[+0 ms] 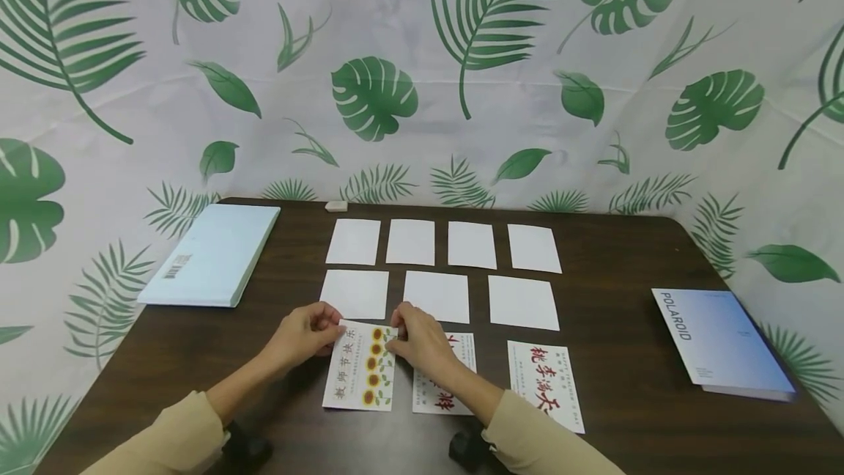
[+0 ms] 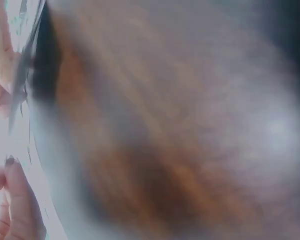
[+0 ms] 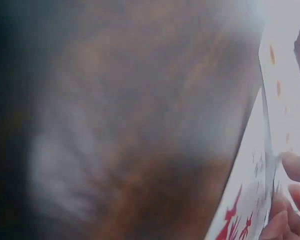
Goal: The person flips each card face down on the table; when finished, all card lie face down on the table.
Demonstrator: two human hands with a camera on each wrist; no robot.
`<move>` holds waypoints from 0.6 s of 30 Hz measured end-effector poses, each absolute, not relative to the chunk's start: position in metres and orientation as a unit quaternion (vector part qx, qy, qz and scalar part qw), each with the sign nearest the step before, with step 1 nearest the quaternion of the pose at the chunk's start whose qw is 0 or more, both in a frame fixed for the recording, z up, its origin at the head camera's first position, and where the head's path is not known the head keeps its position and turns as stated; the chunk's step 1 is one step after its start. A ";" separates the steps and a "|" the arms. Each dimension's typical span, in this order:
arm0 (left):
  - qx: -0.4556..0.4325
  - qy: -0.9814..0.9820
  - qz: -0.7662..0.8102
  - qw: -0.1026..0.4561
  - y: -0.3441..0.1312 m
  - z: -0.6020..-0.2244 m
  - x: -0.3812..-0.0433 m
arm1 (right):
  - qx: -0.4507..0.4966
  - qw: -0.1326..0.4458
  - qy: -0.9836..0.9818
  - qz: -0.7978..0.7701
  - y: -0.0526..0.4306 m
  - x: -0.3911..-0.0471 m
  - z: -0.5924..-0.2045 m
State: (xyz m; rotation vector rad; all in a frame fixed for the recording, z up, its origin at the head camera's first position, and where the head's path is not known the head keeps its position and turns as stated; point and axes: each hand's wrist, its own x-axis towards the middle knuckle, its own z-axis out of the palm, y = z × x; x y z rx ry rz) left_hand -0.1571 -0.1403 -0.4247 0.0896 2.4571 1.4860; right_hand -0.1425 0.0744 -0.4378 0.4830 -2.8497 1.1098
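Note:
Both hands hold a greeting card [image 1: 359,376] printed with sunflowers and Chinese characters, at the front of the table. The left hand [image 1: 306,332] pinches its upper left corner, and the right hand [image 1: 425,339] pinches its upper right edge. In the left wrist view the card stands nearly edge-on between the fingertips [image 2: 20,200]. A card with red characters [image 1: 461,358] lies partly hidden under the right hand and forearm. Farther right lies a second red-lettered card [image 1: 546,387]. Two rows of several white cards [image 1: 437,297] lie face-blank beyond the hands.
A thick light-blue box or book [image 1: 217,251] lies at the table's back left. To the right, a blue-and-white POLAROID folder [image 1: 722,339] lies near the edge. A small white block [image 1: 336,206] sits at the back, before a leaf-patterned cloth [image 1: 501,138].

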 end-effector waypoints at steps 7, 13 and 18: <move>0.023 0.837 0.531 0.130 -0.140 -0.413 -0.161 | 0.160 -0.012 -0.857 0.489 0.060 -0.127 -0.429; 0.048 0.838 0.531 0.116 -0.133 -0.403 -0.160 | 0.153 -0.048 -0.824 0.543 0.043 -0.114 -0.428; 0.071 0.841 0.523 0.116 -0.124 -0.394 -0.156 | 0.128 -0.052 -0.831 0.539 0.039 -0.109 -0.425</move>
